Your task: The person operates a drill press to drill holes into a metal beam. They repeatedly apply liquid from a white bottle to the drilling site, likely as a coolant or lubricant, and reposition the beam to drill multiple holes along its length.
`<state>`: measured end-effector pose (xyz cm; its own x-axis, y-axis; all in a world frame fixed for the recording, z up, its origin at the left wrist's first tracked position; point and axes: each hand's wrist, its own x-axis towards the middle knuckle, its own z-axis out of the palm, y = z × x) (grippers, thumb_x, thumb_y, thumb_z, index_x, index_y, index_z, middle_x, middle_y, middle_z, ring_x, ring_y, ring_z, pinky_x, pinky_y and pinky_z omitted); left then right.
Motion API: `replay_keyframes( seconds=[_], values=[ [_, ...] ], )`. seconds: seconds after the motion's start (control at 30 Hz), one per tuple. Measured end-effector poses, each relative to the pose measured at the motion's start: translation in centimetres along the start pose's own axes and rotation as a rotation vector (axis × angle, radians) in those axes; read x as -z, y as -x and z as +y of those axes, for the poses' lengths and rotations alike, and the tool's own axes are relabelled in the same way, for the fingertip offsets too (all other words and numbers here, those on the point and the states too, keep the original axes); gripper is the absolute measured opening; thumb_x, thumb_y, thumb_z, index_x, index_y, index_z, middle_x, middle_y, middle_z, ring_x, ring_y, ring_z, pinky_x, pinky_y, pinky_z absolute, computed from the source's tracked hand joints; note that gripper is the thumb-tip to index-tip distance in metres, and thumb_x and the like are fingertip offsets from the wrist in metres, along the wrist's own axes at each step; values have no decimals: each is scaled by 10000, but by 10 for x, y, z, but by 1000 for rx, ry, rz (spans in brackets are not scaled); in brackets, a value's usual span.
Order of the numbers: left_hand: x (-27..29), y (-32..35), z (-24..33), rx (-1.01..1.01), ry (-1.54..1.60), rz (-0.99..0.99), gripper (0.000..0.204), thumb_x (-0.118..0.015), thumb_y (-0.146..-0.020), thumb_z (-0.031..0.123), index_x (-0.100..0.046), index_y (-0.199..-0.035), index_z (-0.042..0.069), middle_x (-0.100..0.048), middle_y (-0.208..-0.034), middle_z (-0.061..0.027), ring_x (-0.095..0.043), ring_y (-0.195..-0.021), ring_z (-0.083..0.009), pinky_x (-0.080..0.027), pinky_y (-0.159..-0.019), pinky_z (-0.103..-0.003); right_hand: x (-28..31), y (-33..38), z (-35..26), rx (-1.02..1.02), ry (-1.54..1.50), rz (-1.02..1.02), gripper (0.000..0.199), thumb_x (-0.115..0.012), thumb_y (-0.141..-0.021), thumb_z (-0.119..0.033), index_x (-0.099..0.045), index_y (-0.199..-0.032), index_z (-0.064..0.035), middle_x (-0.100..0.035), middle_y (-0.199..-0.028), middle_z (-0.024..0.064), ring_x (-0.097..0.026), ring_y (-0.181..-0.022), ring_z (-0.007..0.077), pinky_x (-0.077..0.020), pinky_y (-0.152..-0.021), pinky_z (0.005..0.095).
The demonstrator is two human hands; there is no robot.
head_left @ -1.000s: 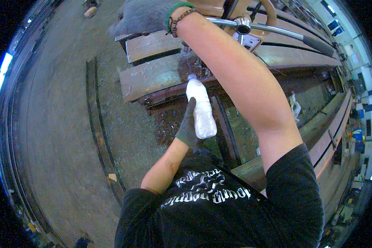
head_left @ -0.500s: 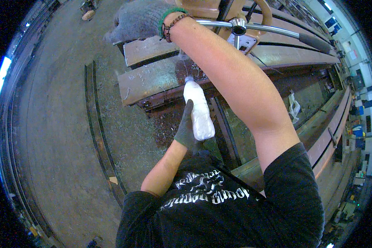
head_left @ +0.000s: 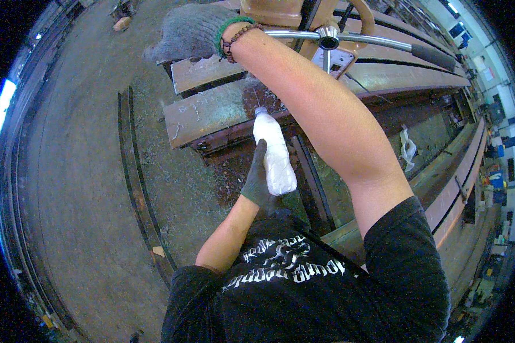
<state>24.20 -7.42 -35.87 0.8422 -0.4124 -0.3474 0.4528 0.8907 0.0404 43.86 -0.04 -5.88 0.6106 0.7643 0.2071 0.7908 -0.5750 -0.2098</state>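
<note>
Your left grip (head_left: pixel 255 176), gloved, is wrapped round a white bottle (head_left: pixel 278 163). Bottle tilts, cap toward the beams (head_left: pixel 203 117), just at their near edge in view; thin pale streak above the cap. Your right grip (head_left: pixel 191 33), also gloved, is over the beams' left end; can't tell if spread or closed. Tan machine (head_left: pixel 272 11) with chrome lever (head_left: pixel 377 40) beyond your right arm (head_left: pixel 320 103). Metal channel (head_left: pixel 136 180) on floor (head_left: pixel 80 171), left.
</note>
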Motion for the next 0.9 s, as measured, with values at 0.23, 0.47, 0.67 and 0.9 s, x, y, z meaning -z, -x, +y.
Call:
replay_keyframes(
  seconds=[0.23,0.47,0.67,0.9],
  values=[
    [-17,9,1,-13,-53,7,572,-689,-930,599,-639,-1243,122,-709,-1024,-53,-698,-882,-213,-604,-771,-373,28,22,-13,28,-48,-101,582,-547,-929,-570,-788,-986,-43,-761,-1004,203,-732,-976,377,-553,-890,492],
    [-19,8,-3,13,-12,13,544,-728,-921,559,-643,-1246,130,-712,-1006,-43,-705,-869,-206,-607,-776,-374,29,24,-17,113,167,-102,559,-496,-1001,-462,-768,-959,25,-734,-1015,275,-720,-982,403,-538,-914,497],
    [-17,11,-3,7,-32,30,543,-730,-922,552,-645,-1245,124,-712,-1006,-49,-706,-872,-208,-607,-782,-363,19,17,-8,233,206,-83,525,-466,-1035,-422,-757,-1008,15,-735,-1030,259,-723,-987,390,-553,-913,481],
    [-12,3,-2,30,-11,-28,544,-729,-923,554,-653,-1231,112,-713,-1010,-52,-707,-877,-205,-609,-776,-359,22,21,-10,481,557,-50,320,-466,-1058,-235,-723,-1088,-46,-757,-998,193,-747,-939,344,-609,-810,444]
  ],
)
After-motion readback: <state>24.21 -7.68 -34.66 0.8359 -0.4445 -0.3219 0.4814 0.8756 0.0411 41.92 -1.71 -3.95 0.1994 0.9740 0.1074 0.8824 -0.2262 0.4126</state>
